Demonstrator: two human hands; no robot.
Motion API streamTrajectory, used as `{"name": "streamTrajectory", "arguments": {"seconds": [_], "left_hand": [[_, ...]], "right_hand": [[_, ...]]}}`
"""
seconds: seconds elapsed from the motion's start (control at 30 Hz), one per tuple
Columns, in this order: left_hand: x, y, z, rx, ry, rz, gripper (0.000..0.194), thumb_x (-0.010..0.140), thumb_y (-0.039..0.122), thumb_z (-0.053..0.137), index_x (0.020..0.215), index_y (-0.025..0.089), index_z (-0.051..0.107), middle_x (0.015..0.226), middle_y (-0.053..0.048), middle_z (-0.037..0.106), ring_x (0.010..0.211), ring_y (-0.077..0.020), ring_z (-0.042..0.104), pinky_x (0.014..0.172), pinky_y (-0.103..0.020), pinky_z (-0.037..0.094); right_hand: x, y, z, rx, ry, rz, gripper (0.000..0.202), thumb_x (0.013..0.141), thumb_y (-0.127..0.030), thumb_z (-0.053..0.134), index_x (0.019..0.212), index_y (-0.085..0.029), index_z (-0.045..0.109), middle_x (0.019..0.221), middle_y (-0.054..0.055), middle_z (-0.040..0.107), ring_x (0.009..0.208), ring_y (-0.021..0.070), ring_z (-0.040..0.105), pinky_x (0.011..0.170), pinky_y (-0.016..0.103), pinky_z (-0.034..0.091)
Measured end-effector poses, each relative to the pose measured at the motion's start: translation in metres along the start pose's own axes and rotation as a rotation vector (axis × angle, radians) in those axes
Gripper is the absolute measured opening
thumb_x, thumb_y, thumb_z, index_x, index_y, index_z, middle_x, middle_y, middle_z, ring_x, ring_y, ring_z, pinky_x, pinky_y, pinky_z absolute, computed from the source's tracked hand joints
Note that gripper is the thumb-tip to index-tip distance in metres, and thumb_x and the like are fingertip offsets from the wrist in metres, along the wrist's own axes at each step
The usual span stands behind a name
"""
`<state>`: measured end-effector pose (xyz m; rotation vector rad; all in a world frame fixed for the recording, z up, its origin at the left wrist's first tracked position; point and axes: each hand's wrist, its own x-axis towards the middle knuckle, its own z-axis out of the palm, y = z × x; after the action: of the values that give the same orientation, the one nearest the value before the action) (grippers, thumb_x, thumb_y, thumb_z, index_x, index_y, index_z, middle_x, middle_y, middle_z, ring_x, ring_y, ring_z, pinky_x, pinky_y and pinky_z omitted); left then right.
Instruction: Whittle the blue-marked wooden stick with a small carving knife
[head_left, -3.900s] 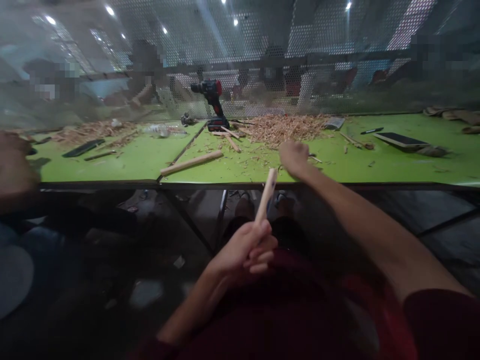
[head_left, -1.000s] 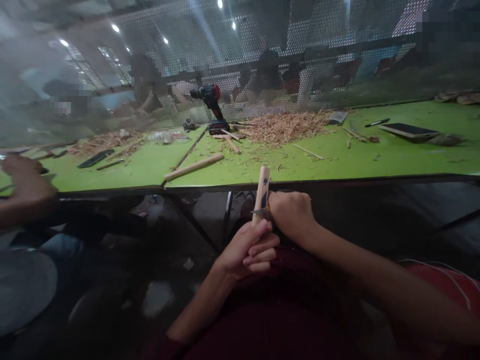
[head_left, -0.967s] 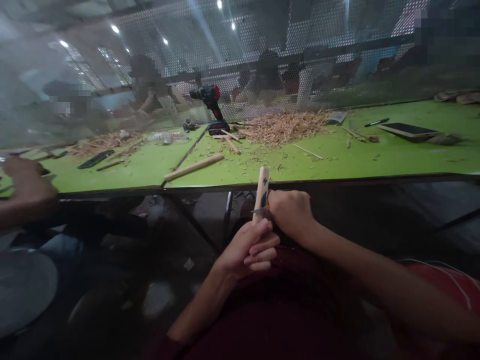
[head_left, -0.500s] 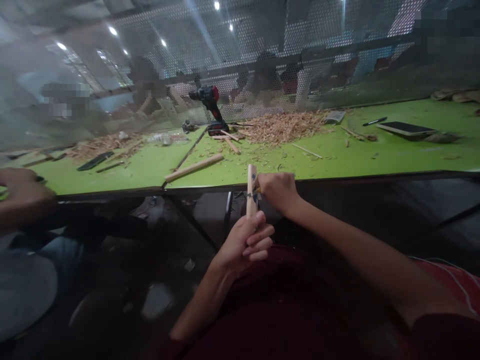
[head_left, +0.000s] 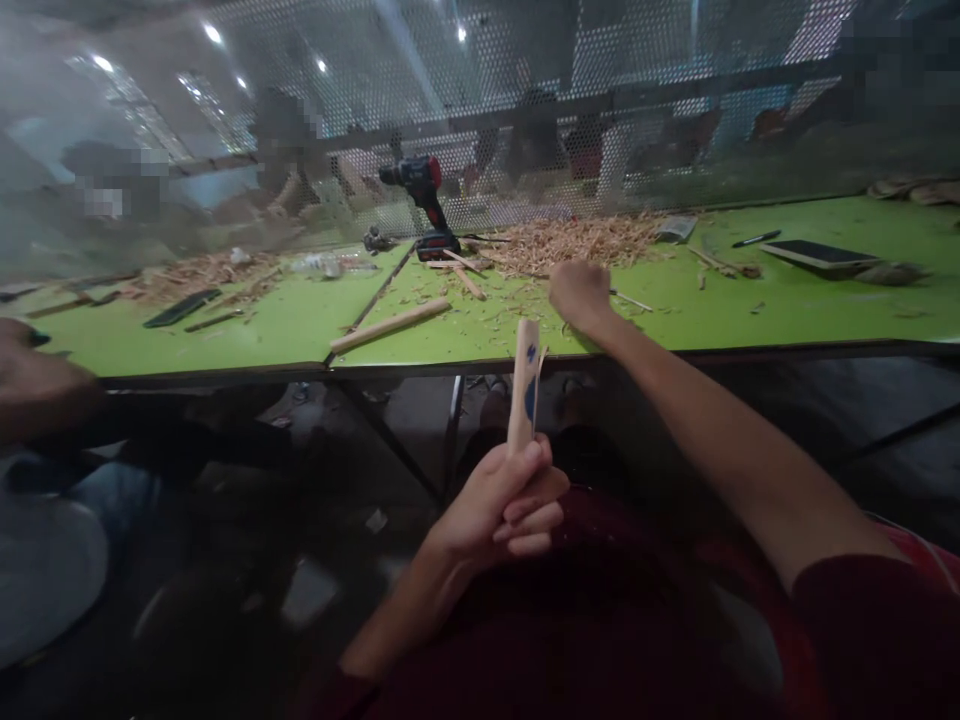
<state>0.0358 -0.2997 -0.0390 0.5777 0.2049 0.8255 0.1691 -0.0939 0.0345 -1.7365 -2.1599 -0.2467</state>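
Observation:
My left hand (head_left: 517, 500), low in front of my body, is closed around the lower end of a pale wooden stick (head_left: 523, 385). The stick points up and slightly right, with dark blue marks on its face and a thin sliver of wood standing off its right side. My right hand (head_left: 581, 295) is a closed fist over the green table, beyond the stick and to its right, apart from it. Its fingers face away from me, so what they hold is hidden.
Across the green table (head_left: 285, 345) lie a cordless drill (head_left: 424, 200), a heap of wood shavings (head_left: 577, 245), a wooden rod (head_left: 390, 325), a tablet-like dark slab (head_left: 821, 254) and a pen (head_left: 756, 239). A perforated screen stands behind. Another person's hand (head_left: 37, 385) is at far left.
My right fist has moved up and away from the stick, where something dark and thin crossed the wood before. My left hand and the stick have shifted slightly right and down.

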Motion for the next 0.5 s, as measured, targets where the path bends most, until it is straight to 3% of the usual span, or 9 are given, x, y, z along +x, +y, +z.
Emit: {"name": "streamTrajectory", "arguments": {"seconds": [0.07, 0.17, 0.33, 0.5], "left_hand": [[0.003, -0.002, 0.003, -0.05, -0.043, -0.045, 0.024, 0.093, 0.037, 0.055, 0.079, 0.021, 0.047, 0.048, 0.01, 0.033, 0.033, -0.0024, 0.01, 0.03, -0.011, 0.016], [0.008, -0.001, 0.003, -0.101, -0.07, -0.077, 0.024, 0.092, 0.037, 0.057, 0.078, 0.021, 0.047, 0.047, 0.01, 0.033, 0.033, -0.002, 0.009, 0.03, -0.01, 0.013], [0.009, 0.001, 0.0, -0.096, -0.048, -0.067, 0.02, 0.092, 0.036, 0.058, 0.081, 0.021, 0.052, 0.046, 0.009, 0.034, 0.033, -0.0022, 0.008, 0.03, -0.01, 0.014], [0.009, 0.004, -0.003, -0.089, -0.023, -0.064, 0.022, 0.092, 0.038, 0.057, 0.082, 0.019, 0.053, 0.046, 0.009, 0.036, 0.033, -0.0021, 0.009, 0.03, -0.009, 0.017]], "right_hand": [[-0.008, 0.016, -0.008, -0.032, 0.033, 0.036, 0.039, 0.095, -0.023, 0.038, 0.109, -0.005, 0.07, 0.102, 0.022, 0.068, 0.098, 0.0238, 0.062, 0.08, 0.033, 0.042], [-0.044, 0.02, -0.017, -0.073, 0.026, -0.034, 0.037, 0.095, -0.029, 0.04, 0.097, -0.015, 0.074, 0.092, 0.016, 0.07, 0.084, 0.0236, 0.063, 0.072, 0.031, 0.042], [-0.113, -0.009, -0.023, -0.048, -0.087, -0.13, 0.034, 0.094, -0.031, 0.042, 0.084, -0.021, 0.073, 0.077, 0.009, 0.072, 0.068, 0.0208, 0.062, 0.059, 0.028, 0.034], [-0.142, -0.026, -0.019, -0.043, -0.152, -0.177, 0.033, 0.095, -0.025, 0.04, 0.087, -0.018, 0.071, 0.075, 0.008, 0.072, 0.064, 0.0188, 0.061, 0.054, 0.027, 0.026]]}}
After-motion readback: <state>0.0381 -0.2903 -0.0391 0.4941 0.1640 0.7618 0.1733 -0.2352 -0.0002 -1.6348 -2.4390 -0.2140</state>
